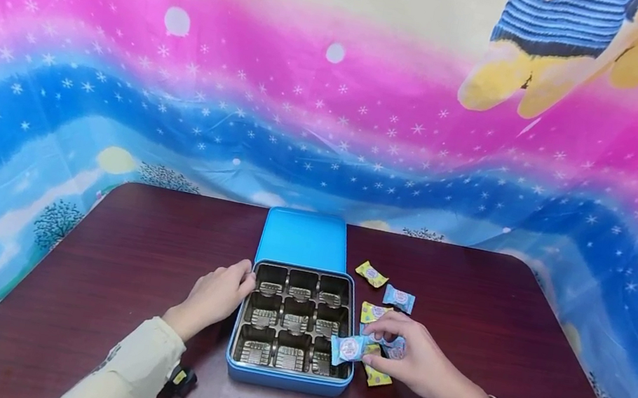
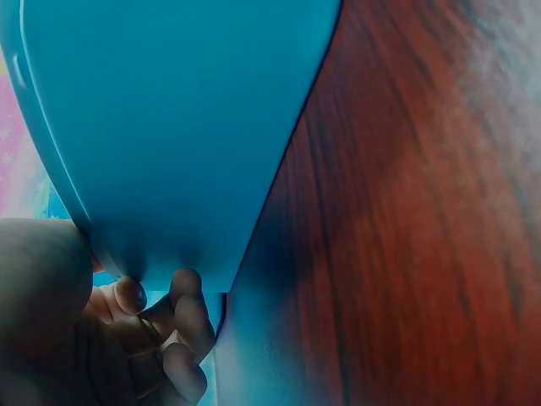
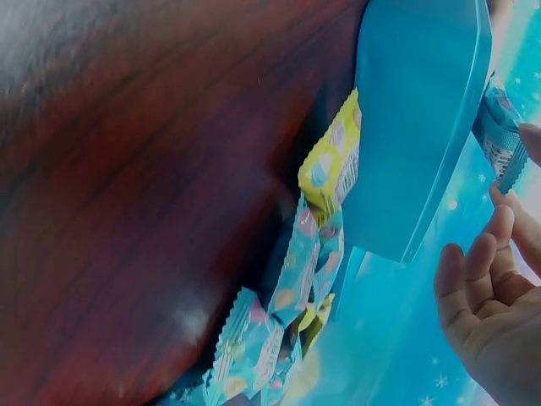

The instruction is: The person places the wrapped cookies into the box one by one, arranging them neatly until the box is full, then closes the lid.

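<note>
Head view, candy (image 1: pixel 348 349) between right fingers (image 1: pixel 395 326)

The dark reddish-brown wood-grain table (image 1: pixel 124 250), its far corners rounded, carries a blue nine-compartment tin (image 1: pixel 287 381), with a blue lid (image 1: pixel 304 239) just behind it and small yellow-wrapped candies (image 1: pixel 372 274) and blue-wrapped candies (image 1: pixel 399 298) along its right.
</note>
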Demonstrator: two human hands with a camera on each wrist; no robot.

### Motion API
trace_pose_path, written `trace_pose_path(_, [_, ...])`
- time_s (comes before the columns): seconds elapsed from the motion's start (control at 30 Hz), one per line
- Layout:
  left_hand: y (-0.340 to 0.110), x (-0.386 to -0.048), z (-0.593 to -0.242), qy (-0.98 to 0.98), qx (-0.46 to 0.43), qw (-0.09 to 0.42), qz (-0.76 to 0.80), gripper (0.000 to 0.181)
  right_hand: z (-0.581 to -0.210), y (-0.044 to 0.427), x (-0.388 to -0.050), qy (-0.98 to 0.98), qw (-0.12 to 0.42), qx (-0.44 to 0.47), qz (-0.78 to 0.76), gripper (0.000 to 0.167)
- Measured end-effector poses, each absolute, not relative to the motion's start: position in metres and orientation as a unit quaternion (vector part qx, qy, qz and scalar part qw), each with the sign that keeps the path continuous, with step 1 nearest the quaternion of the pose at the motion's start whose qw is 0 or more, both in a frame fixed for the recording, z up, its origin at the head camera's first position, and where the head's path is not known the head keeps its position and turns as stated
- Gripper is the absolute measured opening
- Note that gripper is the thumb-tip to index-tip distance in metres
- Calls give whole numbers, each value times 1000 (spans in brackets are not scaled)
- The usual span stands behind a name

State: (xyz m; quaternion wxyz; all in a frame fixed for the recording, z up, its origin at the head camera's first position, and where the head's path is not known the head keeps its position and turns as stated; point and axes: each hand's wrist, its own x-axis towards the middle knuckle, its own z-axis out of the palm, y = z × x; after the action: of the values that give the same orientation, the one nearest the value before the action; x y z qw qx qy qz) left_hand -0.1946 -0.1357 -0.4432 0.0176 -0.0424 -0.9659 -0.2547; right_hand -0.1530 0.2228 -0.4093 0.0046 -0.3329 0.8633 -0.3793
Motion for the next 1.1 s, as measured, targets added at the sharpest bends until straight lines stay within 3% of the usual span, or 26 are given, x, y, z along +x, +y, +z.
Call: trace_pose_path(1.1, [-136,-196,-443,-965,-43,13,-258,23,-405,191,-138,921,47,-284,-263,25])
